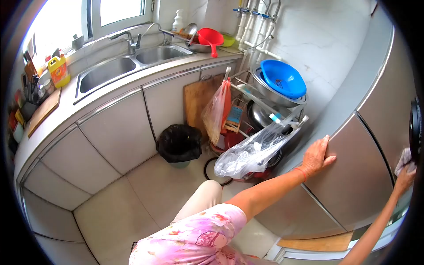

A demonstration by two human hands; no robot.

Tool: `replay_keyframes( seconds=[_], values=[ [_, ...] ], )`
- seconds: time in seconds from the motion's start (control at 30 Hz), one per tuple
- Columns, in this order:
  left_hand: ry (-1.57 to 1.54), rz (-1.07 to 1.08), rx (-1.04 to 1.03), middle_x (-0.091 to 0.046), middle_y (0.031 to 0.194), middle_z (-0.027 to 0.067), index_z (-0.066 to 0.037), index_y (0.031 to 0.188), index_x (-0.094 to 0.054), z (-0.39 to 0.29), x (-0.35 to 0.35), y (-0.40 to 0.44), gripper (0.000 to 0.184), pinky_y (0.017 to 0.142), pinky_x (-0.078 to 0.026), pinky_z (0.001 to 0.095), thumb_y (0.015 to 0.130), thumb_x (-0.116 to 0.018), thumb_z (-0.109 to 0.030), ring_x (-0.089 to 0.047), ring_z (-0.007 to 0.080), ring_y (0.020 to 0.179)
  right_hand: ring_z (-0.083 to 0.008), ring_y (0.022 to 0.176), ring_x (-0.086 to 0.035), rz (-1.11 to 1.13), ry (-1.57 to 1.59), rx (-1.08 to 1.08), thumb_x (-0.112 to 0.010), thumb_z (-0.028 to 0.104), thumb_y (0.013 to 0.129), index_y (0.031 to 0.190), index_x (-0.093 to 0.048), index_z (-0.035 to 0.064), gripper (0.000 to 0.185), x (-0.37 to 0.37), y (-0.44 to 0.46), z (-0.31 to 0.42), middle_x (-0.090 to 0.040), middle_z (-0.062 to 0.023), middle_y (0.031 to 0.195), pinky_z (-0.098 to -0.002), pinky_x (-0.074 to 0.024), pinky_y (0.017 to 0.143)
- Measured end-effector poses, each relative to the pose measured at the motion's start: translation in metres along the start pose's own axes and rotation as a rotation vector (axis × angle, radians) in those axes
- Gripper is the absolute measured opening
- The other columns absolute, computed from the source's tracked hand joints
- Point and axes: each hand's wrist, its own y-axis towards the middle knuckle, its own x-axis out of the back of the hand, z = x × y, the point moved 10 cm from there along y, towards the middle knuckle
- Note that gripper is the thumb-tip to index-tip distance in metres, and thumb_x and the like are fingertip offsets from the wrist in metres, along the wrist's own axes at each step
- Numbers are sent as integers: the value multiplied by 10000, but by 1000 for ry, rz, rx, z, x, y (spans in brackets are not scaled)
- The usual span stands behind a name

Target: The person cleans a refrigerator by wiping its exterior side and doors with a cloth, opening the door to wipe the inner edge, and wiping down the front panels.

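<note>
My left hand lies flat against the side edge of a silver refrigerator, fingers stretched out and a thin red band at the wrist. Over at the right edge of the view, my right hand grips a pale crumpled cloth and presses it to the refrigerator's front. A dark rounded object, cut off by the frame, is just above the cloth. Close to my left hand, a clear plastic bag hangs from a rack post.
A rack holds a blue basin and metal bowls. Beside it stand a black-lined bin and a wooden board. A double sink, a yellow bottle and a red ladle-like scoop are along the counter.
</note>
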Motion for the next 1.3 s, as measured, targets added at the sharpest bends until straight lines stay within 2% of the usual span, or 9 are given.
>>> replay_keyframes(
  seconds=[0.23,0.37,0.63,0.73,0.9,1.03,1.13,1.27,1.3],
  values=[
    [103,-104,-124,-546,1082,158,-19,1210,-481,-23,13,5,656,792,-474,417,674,-792,-231,-547,352,917,-306,1087,-498,-46,8,18,-657,93,716,1098,-589,87,388,45,-30,53,-561,-97,1081,-446,-364,978],
    [-238,107,203,-545,1061,150,-45,1298,-413,17,-21,1,672,803,-476,381,740,-738,-227,-554,326,919,-320,1031,-501,35,228,138,-638,66,670,997,-591,106,333,51,-47,90,-532,-80,1065,-487,-394,922],
    [-103,68,2,-477,1192,130,25,1378,-312,-14,-8,2,568,959,-371,325,859,-503,-107,-468,219,1059,-385,1150,-460,-162,188,-166,-631,-73,582,1128,-561,122,583,33,-82,-45,-476,-161,1227,-464,-365,991],
    [-100,23,124,-474,1230,151,70,1393,-250,14,-4,-10,623,986,-358,321,853,-500,-113,-462,227,1126,-275,1175,-472,-331,404,-276,-772,238,754,1230,-456,-2,620,20,-127,-84,-491,-128,1211,-396,-375,1011],
    [-56,-7,78,-473,1264,170,43,1363,-324,-7,-19,5,521,986,-382,362,865,-429,-72,-476,251,1149,-295,1034,-582,-602,157,-282,-625,174,823,1119,-539,-12,360,-11,-168,-102,-584,-157,1120,-428,-441,964],
    [-181,86,161,-476,1301,192,48,1326,-378,-2,-27,9,490,995,-395,393,856,-446,-73,-486,280,1179,-339,1061,-573,-456,454,-886,-649,263,865,1160,-499,-24,438,-9,-213,-122,-557,-189,1166,-432,-448,946],
    [-209,288,427,-311,1398,156,2,1428,-129,-1,-17,-6,648,1090,-209,371,928,-470,-230,-316,250,1278,-346,1130,-523,-221,349,-579,-729,258,788,1218,-441,-21,588,15,-153,-95,-463,-204,1269,-418,-451,957],
    [-210,404,369,-373,1301,148,8,1391,-188,21,-14,-13,602,1036,-279,374,945,-473,-278,-375,236,1202,-340,1184,-467,-283,574,-644,-780,312,742,1217,-450,10,652,28,-89,-122,-418,-222,1308,-444,-391,985],
    [-87,329,324,-466,1091,113,24,1327,-265,21,-14,-8,644,822,-412,325,907,-521,-393,-480,185,937,-346,1179,-471,-285,574,-571,-770,314,748,1214,-455,7,640,31,-64,-122,-428,-222,1303,-454,-377,991]
  ],
)
